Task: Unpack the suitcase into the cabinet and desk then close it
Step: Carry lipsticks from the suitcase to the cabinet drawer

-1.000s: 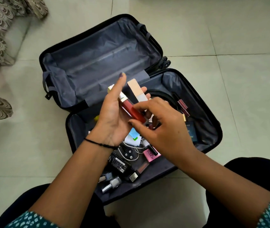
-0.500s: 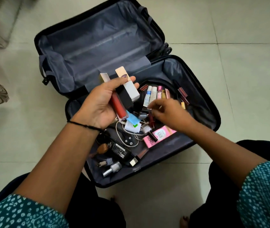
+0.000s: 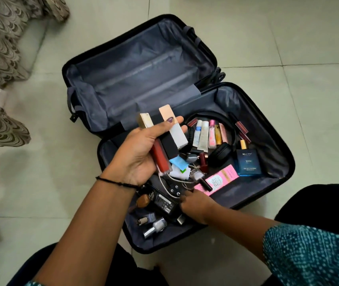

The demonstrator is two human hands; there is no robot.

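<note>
Right hand dropped to the charger (grip unclear); left hand clutches cosmetics.

Soft, even daylight lit the scene without hard glare. The pale floor tiles showed a dull sheen, and a diffuse shadow lay left of the suitcase, whose grey lining stayed dim. The cosmetic tubes in the left hand were crisp. The right hand looked slightly smeared. Wide-angle distortion bent the grout lines and softened the patterned fabric at the edge.
</note>
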